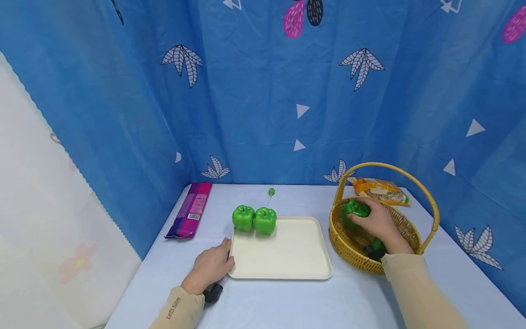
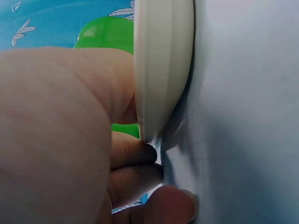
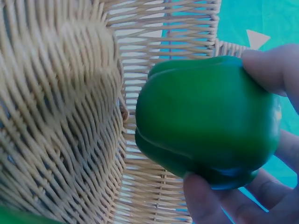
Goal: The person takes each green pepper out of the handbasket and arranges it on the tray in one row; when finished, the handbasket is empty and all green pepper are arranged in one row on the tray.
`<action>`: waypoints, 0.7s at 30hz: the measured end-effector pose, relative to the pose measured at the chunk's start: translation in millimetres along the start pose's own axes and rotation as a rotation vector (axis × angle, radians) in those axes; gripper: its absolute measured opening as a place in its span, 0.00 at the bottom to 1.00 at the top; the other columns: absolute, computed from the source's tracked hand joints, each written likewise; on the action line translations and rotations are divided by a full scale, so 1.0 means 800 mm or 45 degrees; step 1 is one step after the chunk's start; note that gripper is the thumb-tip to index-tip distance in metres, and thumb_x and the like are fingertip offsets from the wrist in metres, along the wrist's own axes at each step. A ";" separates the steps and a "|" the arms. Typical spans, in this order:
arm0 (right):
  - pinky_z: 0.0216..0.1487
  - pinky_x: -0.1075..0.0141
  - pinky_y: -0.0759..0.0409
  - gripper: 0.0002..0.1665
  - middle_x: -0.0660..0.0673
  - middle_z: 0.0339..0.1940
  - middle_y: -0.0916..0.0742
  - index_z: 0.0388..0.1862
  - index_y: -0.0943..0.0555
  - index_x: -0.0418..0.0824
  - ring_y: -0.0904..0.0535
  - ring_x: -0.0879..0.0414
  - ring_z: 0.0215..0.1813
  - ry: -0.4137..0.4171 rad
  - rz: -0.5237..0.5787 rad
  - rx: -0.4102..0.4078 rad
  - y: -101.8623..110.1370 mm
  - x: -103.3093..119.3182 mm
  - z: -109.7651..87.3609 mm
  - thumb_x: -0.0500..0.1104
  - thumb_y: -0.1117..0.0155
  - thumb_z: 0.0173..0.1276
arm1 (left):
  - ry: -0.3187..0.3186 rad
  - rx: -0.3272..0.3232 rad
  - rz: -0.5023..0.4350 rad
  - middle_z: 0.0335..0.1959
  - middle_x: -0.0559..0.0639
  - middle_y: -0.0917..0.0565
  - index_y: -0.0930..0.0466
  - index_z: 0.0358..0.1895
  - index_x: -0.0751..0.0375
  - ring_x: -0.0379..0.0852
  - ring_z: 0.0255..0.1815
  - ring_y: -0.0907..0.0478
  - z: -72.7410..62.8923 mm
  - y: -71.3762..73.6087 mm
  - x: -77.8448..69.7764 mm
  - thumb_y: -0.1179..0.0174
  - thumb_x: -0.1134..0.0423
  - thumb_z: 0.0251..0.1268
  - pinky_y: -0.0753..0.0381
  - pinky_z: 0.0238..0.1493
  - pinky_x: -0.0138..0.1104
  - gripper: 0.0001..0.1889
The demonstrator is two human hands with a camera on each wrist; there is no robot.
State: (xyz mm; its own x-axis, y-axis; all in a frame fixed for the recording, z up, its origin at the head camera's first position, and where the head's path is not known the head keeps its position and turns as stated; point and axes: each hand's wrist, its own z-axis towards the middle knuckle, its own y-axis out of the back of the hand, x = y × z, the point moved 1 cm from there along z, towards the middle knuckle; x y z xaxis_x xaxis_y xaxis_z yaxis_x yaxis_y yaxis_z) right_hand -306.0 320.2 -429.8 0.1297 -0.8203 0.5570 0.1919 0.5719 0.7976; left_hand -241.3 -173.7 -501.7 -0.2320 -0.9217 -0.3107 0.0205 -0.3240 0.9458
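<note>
Inside the wicker basket [image 1: 347, 249], the right hand [image 1: 379, 222] clamps a green pepper [image 1: 354, 208], thumb and fingers spread around its sides; whether the pepper touches the wall is unclear. The left hand [image 1: 210, 266] pinches the left edge of a cream tray [image 1: 283, 253], some fingertips hidden. Another green object [image 1: 378, 244] sits in the basket, partly covered by the right wrist.

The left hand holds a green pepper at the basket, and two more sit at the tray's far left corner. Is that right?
Not quite: the right hand holds the green pepper at the basket, as the head view shows. The other two peppers sit at the tray's far left corner.
</note>
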 end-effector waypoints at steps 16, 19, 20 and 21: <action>0.54 0.36 0.19 0.49 0.26 0.73 0.28 0.78 0.33 0.35 0.25 0.29 0.62 -0.004 0.027 -0.039 0.016 0.007 0.001 0.62 0.31 0.68 | -0.014 -0.017 0.006 0.71 0.64 0.23 0.27 0.71 0.70 0.64 0.57 0.16 0.001 -0.001 -0.001 0.42 0.57 0.67 0.15 0.46 0.52 0.32; 0.53 0.37 0.18 0.48 0.27 0.71 0.26 0.77 0.32 0.36 0.24 0.31 0.61 0.013 0.020 -0.036 0.020 0.010 0.000 0.61 0.31 0.68 | -0.012 -0.012 0.004 0.70 0.64 0.23 0.27 0.71 0.70 0.64 0.56 0.15 0.001 0.000 -0.001 0.42 0.57 0.67 0.15 0.45 0.52 0.32; 0.53 0.38 0.18 0.48 0.27 0.70 0.26 0.77 0.32 0.36 0.23 0.31 0.60 0.020 0.022 -0.031 0.021 0.011 -0.001 0.61 0.31 0.69 | -0.010 -0.010 0.004 0.70 0.64 0.23 0.27 0.71 0.69 0.64 0.56 0.15 0.001 0.000 -0.001 0.42 0.57 0.67 0.15 0.45 0.52 0.32; 0.53 0.38 0.18 0.48 0.27 0.71 0.26 0.78 0.33 0.37 0.23 0.31 0.60 0.023 0.029 -0.024 0.023 0.014 -0.002 0.62 0.32 0.69 | -0.009 -0.009 0.004 0.70 0.64 0.23 0.27 0.71 0.69 0.64 0.56 0.15 0.001 0.001 -0.001 0.42 0.57 0.67 0.15 0.45 0.52 0.32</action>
State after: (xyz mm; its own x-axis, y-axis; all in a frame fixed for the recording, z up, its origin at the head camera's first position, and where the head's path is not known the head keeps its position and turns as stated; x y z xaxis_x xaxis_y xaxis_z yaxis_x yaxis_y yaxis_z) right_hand -299.5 321.6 -409.5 0.1521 -0.8070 0.5706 0.2071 0.5905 0.7800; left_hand -241.9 -172.6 -500.9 -0.2391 -0.9213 -0.3067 0.0285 -0.3224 0.9462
